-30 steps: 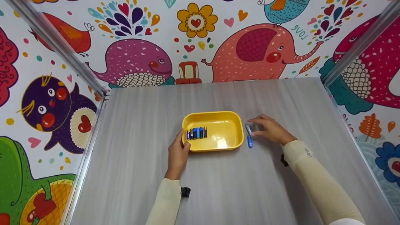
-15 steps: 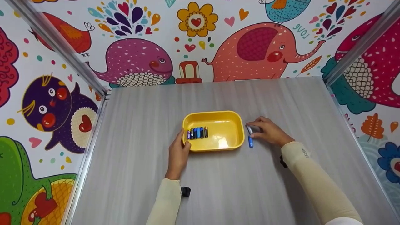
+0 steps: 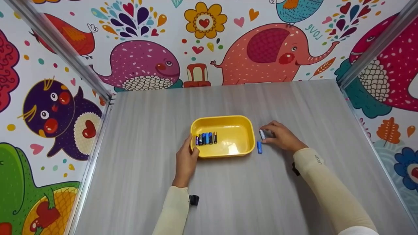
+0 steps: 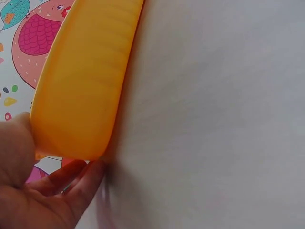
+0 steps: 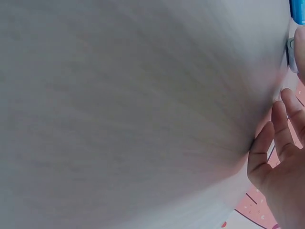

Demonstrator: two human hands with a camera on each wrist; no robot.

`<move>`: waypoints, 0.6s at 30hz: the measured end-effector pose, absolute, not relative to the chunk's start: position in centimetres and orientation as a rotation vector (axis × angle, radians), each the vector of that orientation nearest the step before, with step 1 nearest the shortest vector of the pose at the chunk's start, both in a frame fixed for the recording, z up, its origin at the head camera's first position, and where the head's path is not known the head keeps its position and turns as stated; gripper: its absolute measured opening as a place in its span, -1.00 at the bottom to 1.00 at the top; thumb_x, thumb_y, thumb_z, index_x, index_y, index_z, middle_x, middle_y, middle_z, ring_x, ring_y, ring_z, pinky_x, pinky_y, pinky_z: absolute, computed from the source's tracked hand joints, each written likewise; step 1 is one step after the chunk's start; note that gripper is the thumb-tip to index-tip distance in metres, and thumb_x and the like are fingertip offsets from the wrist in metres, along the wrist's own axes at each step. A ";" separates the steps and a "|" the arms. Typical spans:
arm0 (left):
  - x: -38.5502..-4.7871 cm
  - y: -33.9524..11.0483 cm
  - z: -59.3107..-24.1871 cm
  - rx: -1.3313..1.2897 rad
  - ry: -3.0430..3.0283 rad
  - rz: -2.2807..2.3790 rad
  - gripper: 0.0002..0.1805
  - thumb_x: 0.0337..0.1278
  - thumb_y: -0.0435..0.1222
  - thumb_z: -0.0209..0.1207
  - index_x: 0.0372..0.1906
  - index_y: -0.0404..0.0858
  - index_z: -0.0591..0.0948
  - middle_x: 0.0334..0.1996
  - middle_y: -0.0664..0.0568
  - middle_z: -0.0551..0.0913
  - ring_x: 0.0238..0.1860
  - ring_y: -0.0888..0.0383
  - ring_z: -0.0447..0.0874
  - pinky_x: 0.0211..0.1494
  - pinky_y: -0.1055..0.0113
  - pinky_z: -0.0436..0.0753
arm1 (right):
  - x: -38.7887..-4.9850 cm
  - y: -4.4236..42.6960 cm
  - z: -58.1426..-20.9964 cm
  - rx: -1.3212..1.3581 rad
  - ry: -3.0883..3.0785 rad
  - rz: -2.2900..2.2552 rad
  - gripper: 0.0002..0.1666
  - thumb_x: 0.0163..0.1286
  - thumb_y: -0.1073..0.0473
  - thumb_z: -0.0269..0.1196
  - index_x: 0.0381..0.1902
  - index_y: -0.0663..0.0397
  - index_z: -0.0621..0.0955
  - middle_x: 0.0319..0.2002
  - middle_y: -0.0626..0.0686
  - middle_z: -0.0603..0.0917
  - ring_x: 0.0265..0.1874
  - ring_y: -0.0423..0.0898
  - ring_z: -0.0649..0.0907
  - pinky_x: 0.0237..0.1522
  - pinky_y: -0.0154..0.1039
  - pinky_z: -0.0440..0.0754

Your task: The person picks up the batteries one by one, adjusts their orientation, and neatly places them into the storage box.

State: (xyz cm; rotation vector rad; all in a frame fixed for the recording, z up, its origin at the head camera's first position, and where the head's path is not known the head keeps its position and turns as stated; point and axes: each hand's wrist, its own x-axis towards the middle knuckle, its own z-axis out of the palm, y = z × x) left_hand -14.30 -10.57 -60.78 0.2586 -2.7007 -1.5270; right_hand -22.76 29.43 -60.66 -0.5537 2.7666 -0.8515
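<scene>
My left hand (image 3: pixel 186 161) grips the left end of a yellow plastic tray (image 3: pixel 225 156), thumb at the rim. In the left wrist view its fingers touch the tray's outer wall (image 4: pixel 86 86). Several batteries (image 3: pixel 205 138), mostly blue and dark, stand side by side in a row at the tray's left end. Right of the tray, my right hand (image 3: pixel 282 135) pinches a silver-white battery (image 3: pixel 262 134) between thumb and index finger, at the table. A blue battery (image 3: pixel 259 147) lies just nearer to me, beside the tray. In the right wrist view the silver-white battery (image 5: pixel 292 55) is partly hidden by the thumb.
The grey wood-grain table (image 3: pixel 147 130) carries the tray. Brightly printed panels (image 3: pixel 202 49) with cartoon animals stand along the back and both sides, joined by metal posts (image 3: pixel 375 49) at the corners.
My right fingers have closed on the silver-white battery and shifted it slightly right. The blue battery now lies a little left, nearer the tray. My left hand and the tray stay put.
</scene>
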 end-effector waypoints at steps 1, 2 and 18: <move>-14.3 -10.6 -60.8 0.258 -2.701 -1.527 -0.31 0.39 -0.29 0.09 0.59 -0.11 0.27 0.52 0.00 0.38 0.46 0.07 0.41 0.49 0.10 0.44 | -22.8 29.4 -60.6 -0.541 2.768 -0.848 -0.39 0.21 -0.06 0.47 0.24 -0.17 0.64 -0.01 0.01 0.57 -0.14 -0.02 0.51 -0.03 -0.11 0.57; -14.3 -10.6 -60.7 0.257 -2.699 -1.530 -0.31 0.39 -0.29 0.09 0.59 -0.11 0.27 0.52 0.00 0.38 0.47 0.07 0.41 0.50 0.10 0.43 | -22.8 29.4 -60.6 -0.531 2.769 -0.845 -0.38 0.20 -0.07 0.47 0.23 -0.17 0.64 -0.01 0.01 0.57 -0.14 -0.02 0.51 -0.02 -0.11 0.58; -14.4 -10.6 -60.7 0.272 -2.711 -1.547 -0.31 0.40 -0.27 0.08 0.60 -0.06 0.26 0.53 0.04 0.36 0.46 0.11 0.40 0.51 0.11 0.42 | -22.7 29.4 -60.9 -0.523 2.790 -0.826 -0.36 0.18 -0.11 0.49 0.22 -0.11 0.66 -0.04 0.00 0.57 -0.15 -0.03 0.51 -0.05 -0.13 0.56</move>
